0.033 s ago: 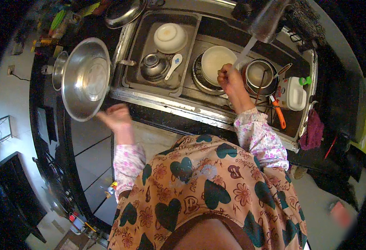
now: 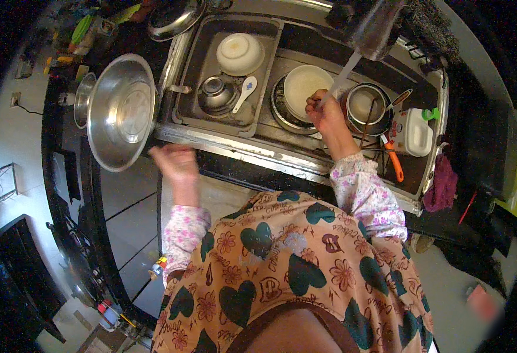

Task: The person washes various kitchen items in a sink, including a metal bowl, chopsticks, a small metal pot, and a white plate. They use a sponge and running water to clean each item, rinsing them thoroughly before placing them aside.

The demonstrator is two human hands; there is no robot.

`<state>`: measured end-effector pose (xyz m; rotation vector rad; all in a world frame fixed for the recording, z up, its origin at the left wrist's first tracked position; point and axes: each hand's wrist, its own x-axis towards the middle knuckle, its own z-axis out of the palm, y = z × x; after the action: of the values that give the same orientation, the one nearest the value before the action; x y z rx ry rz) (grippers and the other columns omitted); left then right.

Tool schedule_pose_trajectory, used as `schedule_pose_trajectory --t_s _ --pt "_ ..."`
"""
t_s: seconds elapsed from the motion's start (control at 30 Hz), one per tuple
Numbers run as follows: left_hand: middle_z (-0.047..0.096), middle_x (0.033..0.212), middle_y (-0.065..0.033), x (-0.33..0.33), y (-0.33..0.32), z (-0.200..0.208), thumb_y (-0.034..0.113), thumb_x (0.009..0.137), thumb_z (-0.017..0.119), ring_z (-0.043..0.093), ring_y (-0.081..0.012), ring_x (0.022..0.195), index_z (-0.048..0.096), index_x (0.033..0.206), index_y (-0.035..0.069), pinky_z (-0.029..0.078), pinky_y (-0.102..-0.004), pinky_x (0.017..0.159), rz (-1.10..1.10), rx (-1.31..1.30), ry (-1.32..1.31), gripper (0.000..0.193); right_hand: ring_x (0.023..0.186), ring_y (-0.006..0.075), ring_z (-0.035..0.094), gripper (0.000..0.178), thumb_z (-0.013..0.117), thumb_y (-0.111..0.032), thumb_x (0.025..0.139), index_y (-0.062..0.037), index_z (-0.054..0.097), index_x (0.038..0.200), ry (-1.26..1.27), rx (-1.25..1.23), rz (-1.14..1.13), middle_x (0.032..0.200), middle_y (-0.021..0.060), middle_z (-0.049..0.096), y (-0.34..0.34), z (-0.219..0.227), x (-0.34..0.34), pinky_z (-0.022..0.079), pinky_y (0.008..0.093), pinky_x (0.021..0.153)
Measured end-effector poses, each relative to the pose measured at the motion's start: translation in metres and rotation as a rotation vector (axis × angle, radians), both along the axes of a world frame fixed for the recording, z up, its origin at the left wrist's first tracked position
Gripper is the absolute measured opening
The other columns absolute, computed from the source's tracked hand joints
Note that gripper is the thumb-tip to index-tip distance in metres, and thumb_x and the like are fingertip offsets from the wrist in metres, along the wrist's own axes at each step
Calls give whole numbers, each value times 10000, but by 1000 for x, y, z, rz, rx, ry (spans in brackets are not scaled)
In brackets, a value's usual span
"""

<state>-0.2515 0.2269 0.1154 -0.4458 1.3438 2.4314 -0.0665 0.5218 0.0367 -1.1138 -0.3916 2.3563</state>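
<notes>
My left hand [image 2: 177,166], smeared by motion, is in front of the sink's near left corner. Its thumb stands apart from the fingers and nothing shows in it. Left of it rests a large steel basin [image 2: 120,115], apart from the hand. My right hand [image 2: 330,120] is closed, fingers curled at the right rim of a white bowl [image 2: 305,88] in the right part of the sink. What the fingers hold, if anything, is hidden. A pale stream [image 2: 347,73] slants down to this hand from the dark faucet [image 2: 379,29]. Under the bowl are darker round dishes.
The left sink basin [image 2: 182,103] holds an upturned white bowl [image 2: 240,53], a small steel bowl [image 2: 216,94] and a white spoon [image 2: 246,94]. To the right are pans [image 2: 367,106], an orange handle [image 2: 392,160], a white green-capped jug [image 2: 416,132] and a purple cloth [image 2: 441,182].
My left hand has moved right, away from the steel basin's edge. My right hand is almost unmoved at the white bowl.
</notes>
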Motion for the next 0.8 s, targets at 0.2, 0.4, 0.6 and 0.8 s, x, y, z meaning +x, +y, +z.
schedule_pose_trajectory --t_s 0.2,0.4,0.6,0.8 --pt "558 1028 -90 77 161 -15 215 878 514 555 -227 900 504 1096 39 479 -370 759 -989 -111 -167 280 673 226 539 146 508 -151 831 -18 561 860 -23 227 -23 748 102 556 -8 50 2 461 346 600" --pt "551 1120 -93 130 292 -3 226 868 475 529 -267 1023 546 1090 98 436 -378 873 -1642 -1357 661 266 741 288 575 170 519 -198 716 -74 635 724 -507 1934 217 735 96 615 -42 87 -2 447 411 705" --pt "588 984 -128 121 257 -95 240 817 522 566 -294 924 548 1076 86 452 -372 804 -1393 -662 1716 303 714 289 578 182 520 -211 731 -63 620 697 -789 2062 630 709 95 607 11 52 22 451 411 716" --pt "597 958 -102 127 247 -87 249 837 521 604 -253 856 547 1077 83 496 -354 721 -1357 -828 1264 292 693 305 581 227 527 -260 723 -95 613 592 -490 1894 383 666 101 603 -38 75 -10 437 456 694"
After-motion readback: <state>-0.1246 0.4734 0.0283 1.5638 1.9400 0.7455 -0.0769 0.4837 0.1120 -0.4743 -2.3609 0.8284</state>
